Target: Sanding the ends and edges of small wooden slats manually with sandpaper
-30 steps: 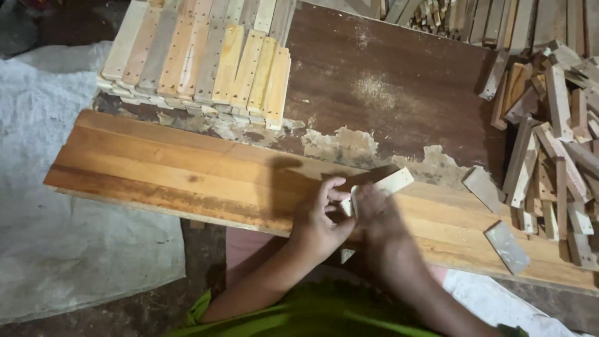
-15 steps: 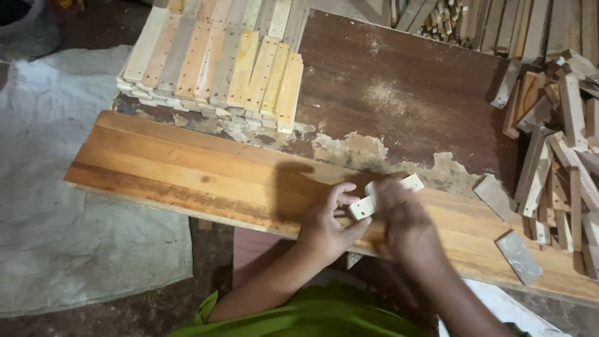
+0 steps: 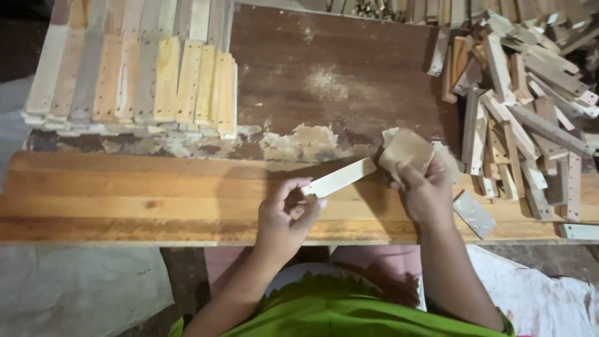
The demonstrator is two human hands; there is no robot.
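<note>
The left hand (image 3: 286,215) pinched one end of a pale, flat wooden slat (image 3: 340,177) above the orange plank bench (image 3: 125,193); at three o'clock, the right hand (image 3: 424,190) clasped a tan sandpaper pad (image 3: 405,148), and so slight a pinch might have let the slat twist loose.

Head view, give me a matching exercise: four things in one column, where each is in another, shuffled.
Things:
1. slat
2. sandpaper
3. neat stack
4. loose pile

Places:
A. far left of the table
B. in the right hand
C. right side of the table
D. in the left hand

Pairs: 1-D, 2-B, 3-A, 4-C
</note>
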